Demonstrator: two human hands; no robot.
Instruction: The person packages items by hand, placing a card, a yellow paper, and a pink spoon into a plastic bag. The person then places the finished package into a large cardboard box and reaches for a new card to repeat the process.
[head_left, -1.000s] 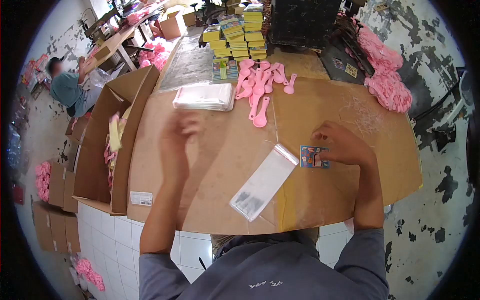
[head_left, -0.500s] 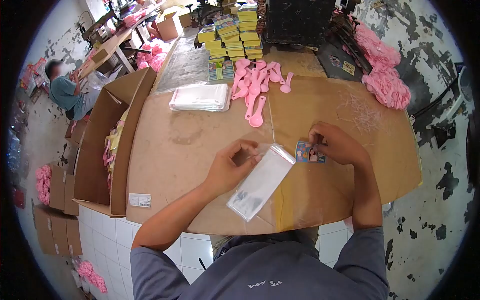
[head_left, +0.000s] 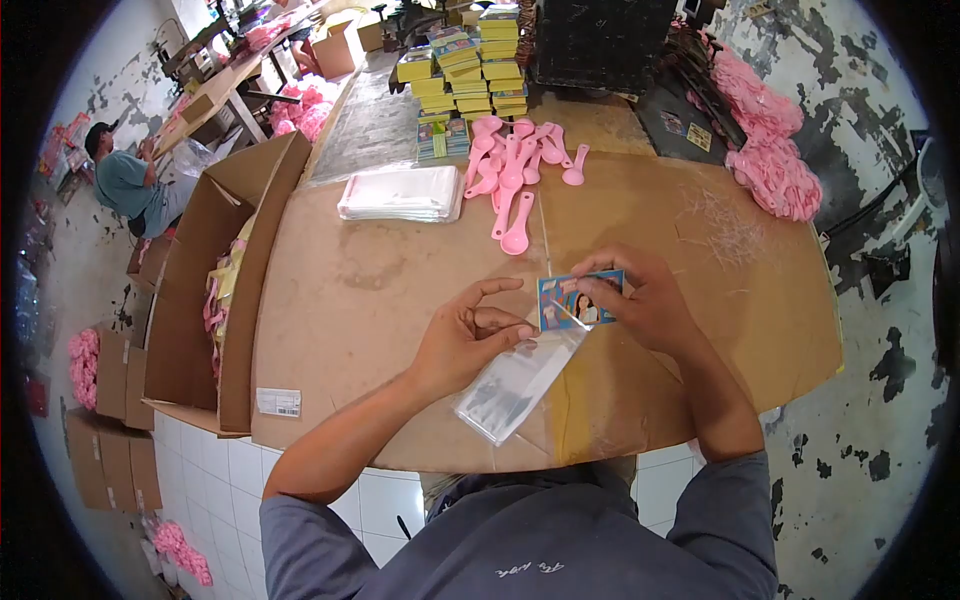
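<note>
My right hand pinches a blue printed card with a picture of a person on it. The card's lower edge overlaps the top end of a clear plastic bag lying slanted on the cardboard-covered table. At the bag's upper left corner is my left hand, thumb and middle finger closed on the film and index finger stretched toward the card. Beyond my hands, several pink plastic spoons lie in a heap, and a pile of clear bags rests to their left.
Stacks of yellow-edged cards stand at the back. An open cardboard box with yellow and pink items sits at the left edge. Pink bundles lie back right, near loose clear strands. A person sits far left.
My right hand has brought the card left, from beside the bag to over its top end. My left index finger has straightened out over the bag's opening.
</note>
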